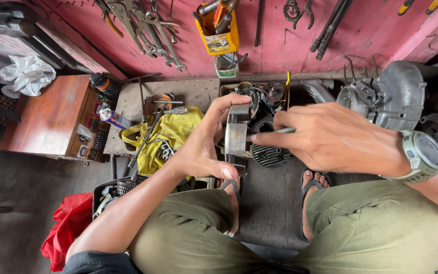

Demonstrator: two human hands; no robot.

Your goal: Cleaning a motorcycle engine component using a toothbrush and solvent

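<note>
- Soft, even daylight; no hard shadows, no glare.
- Pink wall [280, 45] and right hand [330, 139] evenly lit; floor [6, 223] at left dim.
- Wide-angle bend at edges; wall boards splay outward.
- Focus sharp centre, softer at corners.

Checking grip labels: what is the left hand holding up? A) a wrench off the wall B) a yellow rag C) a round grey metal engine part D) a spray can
C: the left hand wraps its fingers around a round grey metal part, while the right hand points a thin tool at it; the yellow rag lies on the floor behind.
</note>
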